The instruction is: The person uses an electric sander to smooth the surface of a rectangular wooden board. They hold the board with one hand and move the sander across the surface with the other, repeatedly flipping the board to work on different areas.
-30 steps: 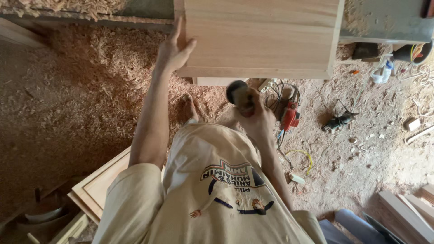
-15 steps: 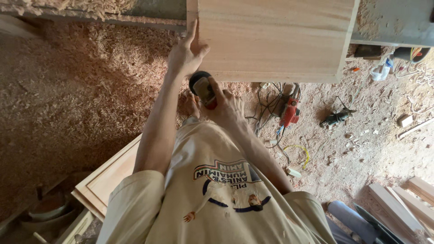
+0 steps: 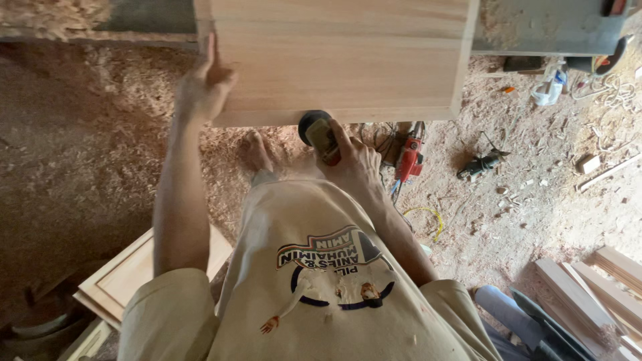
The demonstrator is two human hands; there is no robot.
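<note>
I am watching the right hand point(image 3: 354, 164) wrapping its fingers around a small power tool point(image 3: 319, 134) with a round dark head, which is sitting just under the near edge of the wooden panel point(image 3: 341, 60); whether the head is touching the wood I cannot tell. The left hand point(image 3: 204, 87) is lying against the panel's left edge, fingers held straight and close together, pointing away from the body, with the thumb resting toward the panel face. The panel, pale and broad, is lying flat across the top of the view, its near edge facing the person.

Below the hands, a bare foot point(image 3: 257, 150) is standing in the sawdust point(image 3: 87, 147) that is covering the floor. Just right of the right hand, a red power tool point(image 3: 409, 157) is lying on the floor among dark cables, and farther right a dark tool point(image 3: 483, 164) is lying by itself. A yellow cord point(image 3: 428, 217) is looping near the right forearm. At lower left a framed door panel point(image 3: 127, 277) is lying flat; at lower right, wooden strips point(image 3: 588, 294) are lying stacked together.
</note>
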